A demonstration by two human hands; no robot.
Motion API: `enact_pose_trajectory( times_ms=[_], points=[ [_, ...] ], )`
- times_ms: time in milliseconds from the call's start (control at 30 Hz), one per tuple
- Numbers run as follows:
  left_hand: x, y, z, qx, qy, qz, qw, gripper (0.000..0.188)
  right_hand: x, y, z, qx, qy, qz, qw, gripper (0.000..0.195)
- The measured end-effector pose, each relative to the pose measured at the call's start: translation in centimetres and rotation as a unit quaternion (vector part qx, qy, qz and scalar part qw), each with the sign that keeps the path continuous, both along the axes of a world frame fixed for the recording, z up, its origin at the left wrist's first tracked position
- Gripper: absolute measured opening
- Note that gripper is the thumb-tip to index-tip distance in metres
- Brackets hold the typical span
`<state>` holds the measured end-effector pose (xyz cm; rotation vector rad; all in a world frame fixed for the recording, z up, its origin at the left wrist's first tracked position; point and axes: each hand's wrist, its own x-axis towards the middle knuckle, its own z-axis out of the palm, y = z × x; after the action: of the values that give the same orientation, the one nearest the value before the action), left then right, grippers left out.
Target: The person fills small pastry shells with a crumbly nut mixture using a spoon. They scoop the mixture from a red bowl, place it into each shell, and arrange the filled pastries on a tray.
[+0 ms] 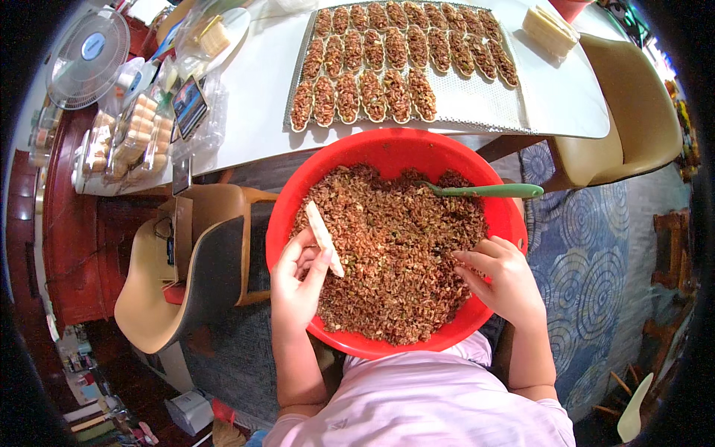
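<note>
My left hand [301, 274] holds a pale, narrow boat-shaped shell [324, 237], tilted on edge, between thumb and fingers over the left side of a red plastic basin [402, 142]. Brown crumbly mix [391, 262] of grains or chopped nuts fills much of the basin. At the basin's right side my right hand [491, 268] is low over the mix, fingertips bent together; whether they pinch any mix cannot be told. A green-handled utensil [497, 191] lies with its head in the mix and its handle across the rim. Filled shells [373, 96] stand in rows on a perforated metal tray [475, 106].
The white table [251, 100] bears the tray, a stack of pale shells [550, 33] at right, and clear plastic packs [134, 134], a phone [189, 106] and a fan [89, 56] at left. Chairs [184, 262] stand on both sides.
</note>
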<state>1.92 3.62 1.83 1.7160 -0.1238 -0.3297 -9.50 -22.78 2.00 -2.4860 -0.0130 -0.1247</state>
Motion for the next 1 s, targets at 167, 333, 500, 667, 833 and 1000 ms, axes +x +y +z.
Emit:
enact_pose_trajectory(
  times_ms=[167,333,500,667,833,1000],
  points=[
    [0.4,0.4,0.6,-0.223,0.164,-0.046,0.96,0.038,0.8,-0.1,-0.4,0.049,-0.032,-0.027,0.998,0.01],
    [0.6,1.3,-0.7,-0.221,0.172,-0.041,0.959,0.048,3.8,0.2,0.5,0.078,-0.092,-0.11,0.987,0.007],
    [0.5,1.4,-0.7,-0.231,0.173,-0.023,0.957,0.046,7.3,1.1,-3.5,0.094,-0.039,-0.077,0.992,0.013],
    [0.6,1.9,-1.5,-0.237,0.174,-0.005,0.956,0.041,7.8,1.4,-5.2,0.323,0.139,-0.124,0.928,0.022],
    [0.5,1.0,-1.5,-0.242,0.181,0.015,0.953,0.04,7.1,1.1,-4.0,0.455,0.157,-0.165,0.861,0.024],
    [0.2,-0.2,-2.0,-0.229,0.179,-0.017,0.957,0.035,5.7,0.5,-2.7,0.529,0.131,-0.202,0.814,0.022]
  ],
)
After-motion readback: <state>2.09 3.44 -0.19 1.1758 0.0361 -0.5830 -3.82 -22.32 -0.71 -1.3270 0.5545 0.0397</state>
